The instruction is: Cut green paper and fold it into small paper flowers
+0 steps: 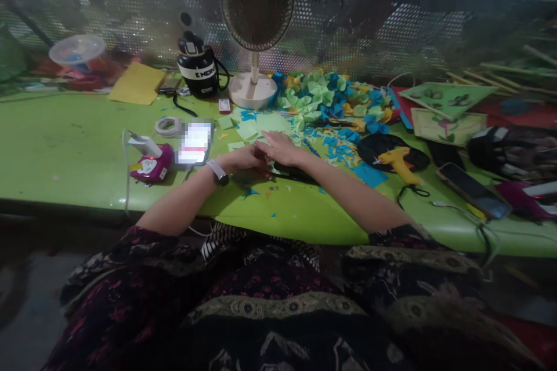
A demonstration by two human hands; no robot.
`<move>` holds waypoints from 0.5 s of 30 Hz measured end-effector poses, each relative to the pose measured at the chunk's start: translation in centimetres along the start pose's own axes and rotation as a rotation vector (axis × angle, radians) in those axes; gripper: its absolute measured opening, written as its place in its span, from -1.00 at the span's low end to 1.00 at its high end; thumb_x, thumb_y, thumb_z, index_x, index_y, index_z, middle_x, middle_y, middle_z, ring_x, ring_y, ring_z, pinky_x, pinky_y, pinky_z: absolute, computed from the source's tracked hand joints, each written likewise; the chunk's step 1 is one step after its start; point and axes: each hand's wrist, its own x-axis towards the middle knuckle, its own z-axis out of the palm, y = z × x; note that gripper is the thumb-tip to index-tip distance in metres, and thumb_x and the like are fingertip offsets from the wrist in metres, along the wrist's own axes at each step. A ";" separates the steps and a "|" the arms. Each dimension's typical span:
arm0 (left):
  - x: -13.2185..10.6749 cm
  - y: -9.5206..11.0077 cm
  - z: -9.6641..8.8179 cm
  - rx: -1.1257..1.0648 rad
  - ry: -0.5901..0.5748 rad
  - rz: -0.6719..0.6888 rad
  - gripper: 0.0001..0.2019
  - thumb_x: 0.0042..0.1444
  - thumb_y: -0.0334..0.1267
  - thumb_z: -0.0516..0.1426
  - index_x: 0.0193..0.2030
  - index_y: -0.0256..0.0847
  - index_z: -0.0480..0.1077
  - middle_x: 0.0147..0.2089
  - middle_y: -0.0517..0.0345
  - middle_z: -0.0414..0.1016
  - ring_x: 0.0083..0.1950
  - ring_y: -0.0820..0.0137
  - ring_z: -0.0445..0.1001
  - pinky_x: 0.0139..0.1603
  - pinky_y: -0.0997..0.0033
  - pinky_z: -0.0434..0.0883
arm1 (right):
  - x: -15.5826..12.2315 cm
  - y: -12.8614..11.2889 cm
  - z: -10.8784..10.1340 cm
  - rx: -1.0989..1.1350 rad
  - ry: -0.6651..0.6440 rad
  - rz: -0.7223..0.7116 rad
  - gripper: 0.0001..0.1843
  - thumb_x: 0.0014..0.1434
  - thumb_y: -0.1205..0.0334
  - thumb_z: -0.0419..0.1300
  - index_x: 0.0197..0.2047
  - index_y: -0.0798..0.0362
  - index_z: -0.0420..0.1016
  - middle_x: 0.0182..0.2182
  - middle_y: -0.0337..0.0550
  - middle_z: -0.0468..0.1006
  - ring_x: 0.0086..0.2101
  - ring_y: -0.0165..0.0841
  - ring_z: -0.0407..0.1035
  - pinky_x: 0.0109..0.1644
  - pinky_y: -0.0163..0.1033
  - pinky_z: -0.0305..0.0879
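Both my hands rest on the green table (65, 151) in front of me. My right hand (282, 148) lies flat with fingers stretched out over a light green paper sheet (265, 126). My left hand (246, 157), with a watch on the wrist, sits just under it with fingers curled; what it holds is hidden. A dark object (291, 172) lies beneath the hands. Blue and green paper scraps (339, 148) are scattered around.
A pile of folded blue, green and yellow paper pieces (331, 98) lies behind the hands. A yellow glue gun (398, 161), a phone (474, 189), a white fan (256, 23), a black mug (198, 69), a tape roll (167, 126) and a purple device (150, 167) stand around.
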 end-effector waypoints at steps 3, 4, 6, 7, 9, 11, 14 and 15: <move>0.1 0.0 -0.1 -0.001 -0.008 0.008 -0.77 -0.04 -0.46 0.31 -0.29 -0.30 0.34 -0.39 0.17 0.53 -0.30 0.33 0.61 -0.09 0.22 0.52 | -0.2 -0.3 -0.3 -0.004 -0.015 0.004 -0.13 0.34 -0.28 -0.29 0.48 0.16 -0.01 0.40 0.16 0.14 0.35 0.07 0.02 0.40 0.10 -0.06; 0.2 -0.1 -0.1 0.003 -0.009 0.008 -0.77 -0.04 -0.45 0.31 -0.29 -0.30 0.34 -0.39 0.17 0.54 -0.30 0.33 0.61 -0.09 0.22 0.52 | -0.3 -0.3 -0.4 -0.005 -0.019 0.003 -0.13 0.34 -0.28 -0.29 0.48 0.16 -0.01 0.40 0.16 0.14 0.35 0.07 0.03 0.40 0.10 -0.06; 0.2 -0.2 -0.2 0.013 -0.010 0.010 -0.77 -0.05 -0.43 0.32 -0.28 -0.30 0.35 -0.39 0.16 0.54 -0.30 0.32 0.61 -0.09 0.22 0.52 | -0.3 -0.3 -0.4 -0.007 -0.021 -0.003 -0.13 0.34 -0.27 -0.29 0.48 0.17 -0.01 0.40 0.14 0.14 0.35 0.05 0.03 0.41 0.09 -0.06; 0.3 -0.2 -0.2 0.018 -0.010 0.014 -0.77 -0.05 -0.42 0.32 -0.28 -0.30 0.36 -0.39 0.16 0.54 -0.30 0.32 0.61 -0.09 0.21 0.52 | -0.3 -0.3 -0.4 -0.008 -0.020 -0.006 -0.13 0.34 -0.27 -0.29 0.48 0.16 -0.01 0.40 0.13 0.14 0.35 0.04 0.03 0.41 0.09 -0.06; 0.3 -0.3 -0.3 0.020 -0.004 0.028 -0.77 -0.06 -0.41 0.32 -0.28 -0.31 0.37 -0.39 0.16 0.53 -0.30 0.33 0.61 -0.09 0.22 0.52 | -0.3 -0.3 -0.3 -0.013 -0.016 -0.010 -0.14 0.34 -0.28 -0.31 0.48 0.13 0.00 0.40 0.09 0.14 0.35 0.02 0.04 0.41 0.09 -0.05; 0.3 -0.3 -0.3 0.019 -0.006 0.033 -0.76 -0.06 -0.41 0.32 -0.26 -0.31 0.38 -0.39 0.16 0.53 -0.29 0.32 0.61 -0.09 0.21 0.51 | -0.2 -0.2 -0.3 -0.021 -0.014 -0.010 -0.14 0.34 -0.29 -0.32 0.47 0.11 0.01 0.40 0.06 0.15 0.35 0.02 0.05 0.40 0.10 -0.03; 0.3 -0.3 -0.3 0.020 -0.004 0.028 -0.76 -0.05 -0.42 0.32 -0.24 -0.31 0.39 -0.39 0.15 0.53 -0.28 0.31 0.61 -0.08 0.18 0.51 | -0.2 -0.1 -0.2 -0.026 -0.009 -0.011 -0.13 0.33 -0.30 -0.32 0.47 0.12 0.02 0.40 0.06 0.15 0.35 0.03 0.05 0.40 0.10 -0.02; 0.3 -0.3 -0.3 0.023 0.001 0.027 -0.76 -0.05 -0.43 0.32 -0.24 -0.31 0.39 -0.38 0.15 0.53 -0.28 0.32 0.60 -0.07 0.17 0.51 | -0.1 -0.1 -0.1 -0.026 -0.006 -0.012 -0.13 0.33 -0.30 -0.32 0.47 0.12 0.03 0.40 0.06 0.16 0.35 0.02 0.05 0.39 0.09 -0.02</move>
